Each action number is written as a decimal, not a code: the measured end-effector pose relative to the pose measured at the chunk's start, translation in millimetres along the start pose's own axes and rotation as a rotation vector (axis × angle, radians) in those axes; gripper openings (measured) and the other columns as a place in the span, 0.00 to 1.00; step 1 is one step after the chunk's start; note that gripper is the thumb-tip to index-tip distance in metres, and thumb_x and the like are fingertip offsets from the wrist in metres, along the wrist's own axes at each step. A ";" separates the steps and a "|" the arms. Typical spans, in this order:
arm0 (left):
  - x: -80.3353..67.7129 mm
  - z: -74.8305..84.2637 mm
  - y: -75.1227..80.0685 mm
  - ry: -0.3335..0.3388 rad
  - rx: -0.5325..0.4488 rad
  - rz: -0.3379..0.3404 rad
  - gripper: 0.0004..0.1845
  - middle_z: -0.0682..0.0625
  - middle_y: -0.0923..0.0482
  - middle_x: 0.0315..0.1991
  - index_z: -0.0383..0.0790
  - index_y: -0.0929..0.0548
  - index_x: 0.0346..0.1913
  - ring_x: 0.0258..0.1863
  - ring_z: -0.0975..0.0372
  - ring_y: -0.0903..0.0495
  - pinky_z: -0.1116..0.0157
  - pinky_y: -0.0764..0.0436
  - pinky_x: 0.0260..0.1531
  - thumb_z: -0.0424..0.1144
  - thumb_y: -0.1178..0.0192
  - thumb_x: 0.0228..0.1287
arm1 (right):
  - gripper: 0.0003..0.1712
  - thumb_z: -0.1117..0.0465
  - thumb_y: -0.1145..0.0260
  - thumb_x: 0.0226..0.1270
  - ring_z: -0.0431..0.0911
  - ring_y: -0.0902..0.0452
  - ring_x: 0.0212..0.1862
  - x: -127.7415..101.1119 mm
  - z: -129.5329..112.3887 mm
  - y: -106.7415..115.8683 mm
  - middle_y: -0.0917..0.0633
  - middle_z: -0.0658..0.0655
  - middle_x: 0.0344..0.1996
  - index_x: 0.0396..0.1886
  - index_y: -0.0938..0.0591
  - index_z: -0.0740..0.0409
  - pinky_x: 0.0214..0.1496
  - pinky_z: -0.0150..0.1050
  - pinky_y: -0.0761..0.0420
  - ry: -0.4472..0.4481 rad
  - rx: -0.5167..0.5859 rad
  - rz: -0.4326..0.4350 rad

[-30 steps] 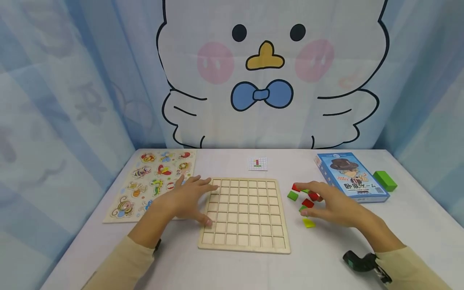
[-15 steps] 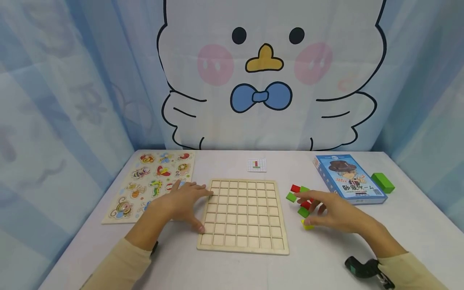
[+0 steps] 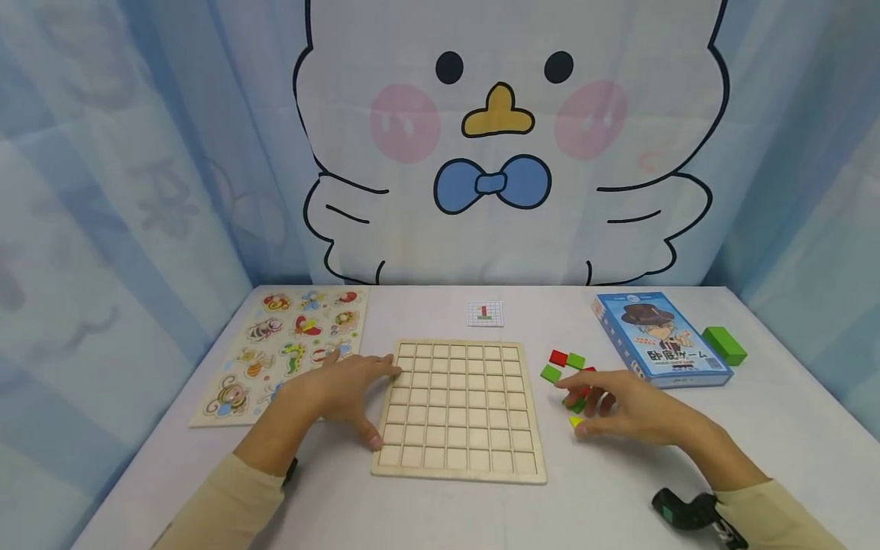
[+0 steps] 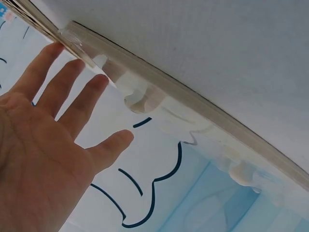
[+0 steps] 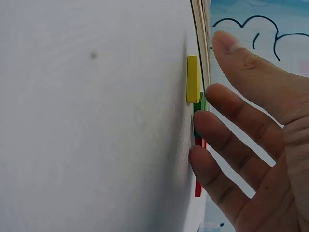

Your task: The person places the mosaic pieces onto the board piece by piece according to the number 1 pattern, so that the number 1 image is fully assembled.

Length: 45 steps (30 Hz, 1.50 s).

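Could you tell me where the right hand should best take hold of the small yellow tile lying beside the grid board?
Probably by its two thin opposite edges, pinched from above: the yellow tile lies flat on the table, so only its edges offer purchase. The right hand hovers open right beside it.

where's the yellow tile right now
In the head view the yellow tile lies on the table right of the wooden grid board, just under the right hand's fingertips, beside a green tile.
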<state>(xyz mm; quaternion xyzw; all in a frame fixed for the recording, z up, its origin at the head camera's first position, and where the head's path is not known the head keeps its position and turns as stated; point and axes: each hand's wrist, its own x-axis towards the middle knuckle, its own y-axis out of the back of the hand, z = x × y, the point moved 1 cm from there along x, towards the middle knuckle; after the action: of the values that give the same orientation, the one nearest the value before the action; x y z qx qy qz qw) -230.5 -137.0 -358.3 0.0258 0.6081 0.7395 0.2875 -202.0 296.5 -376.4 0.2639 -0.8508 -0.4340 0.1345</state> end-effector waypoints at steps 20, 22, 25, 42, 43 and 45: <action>12.2 11.4 -4.2 -0.009 0.007 0.006 0.59 0.50 0.37 0.77 0.54 0.30 0.75 0.77 0.50 0.39 0.40 0.40 0.73 0.63 0.15 0.33 | 0.23 0.49 0.21 0.60 0.40 0.22 0.39 2.3 -1.6 -7.3 0.14 0.42 0.42 0.55 0.14 0.46 0.40 0.34 0.21 0.039 0.008 -0.030; 13.4 10.3 -5.2 -0.014 -0.020 0.001 0.59 0.50 0.37 0.77 0.53 0.30 0.75 0.77 0.51 0.39 0.44 0.35 0.72 0.62 0.15 0.34 | 0.21 0.49 0.22 0.61 0.40 0.22 0.39 2.6 -1.4 -8.7 0.15 0.42 0.42 0.54 0.14 0.45 0.40 0.34 0.21 0.053 0.010 -0.031; 13.4 8.3 -4.8 -0.030 -0.030 -0.004 0.58 0.49 0.39 0.78 0.52 0.30 0.75 0.78 0.51 0.40 0.47 0.34 0.73 0.60 0.15 0.35 | 0.20 0.50 0.22 0.61 0.39 0.22 0.39 3.4 -1.4 -9.9 0.15 0.42 0.42 0.52 0.14 0.43 0.41 0.33 0.21 0.057 0.008 -0.040; 20.9 0.4 1.0 -0.042 -0.062 0.003 0.54 0.49 0.34 0.76 0.50 0.30 0.74 0.77 0.52 0.38 0.50 0.38 0.75 0.56 0.16 0.42 | 0.17 0.49 0.22 0.62 0.39 0.21 0.43 -1.1 4.9 -4.5 0.16 0.40 0.41 0.49 0.14 0.42 0.49 0.34 0.18 -0.009 0.007 -0.099; 21.3 0.9 1.7 -0.039 -0.062 0.003 0.54 0.49 0.34 0.76 0.50 0.30 0.74 0.77 0.52 0.38 0.50 0.38 0.75 0.56 0.16 0.42 | 0.17 0.50 0.22 0.62 0.39 0.21 0.43 -1.1 4.7 -4.0 0.16 0.40 0.41 0.49 0.14 0.42 0.49 0.34 0.18 -0.012 0.002 -0.097; 21.9 1.8 2.3 -0.031 -0.065 0.000 0.54 0.50 0.34 0.76 0.50 0.30 0.74 0.77 0.53 0.38 0.50 0.38 0.75 0.56 0.16 0.41 | 0.16 0.50 0.23 0.63 0.39 0.22 0.43 -1.2 4.6 -3.2 0.16 0.40 0.41 0.49 0.14 0.41 0.48 0.34 0.18 -0.016 -0.010 -0.095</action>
<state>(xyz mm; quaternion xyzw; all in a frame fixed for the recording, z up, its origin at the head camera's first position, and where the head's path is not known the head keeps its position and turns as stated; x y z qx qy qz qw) -249.0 -125.7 -362.6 0.0278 0.5790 0.7585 0.2978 -202.1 298.7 -381.7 0.2997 -0.8362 -0.4464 0.1081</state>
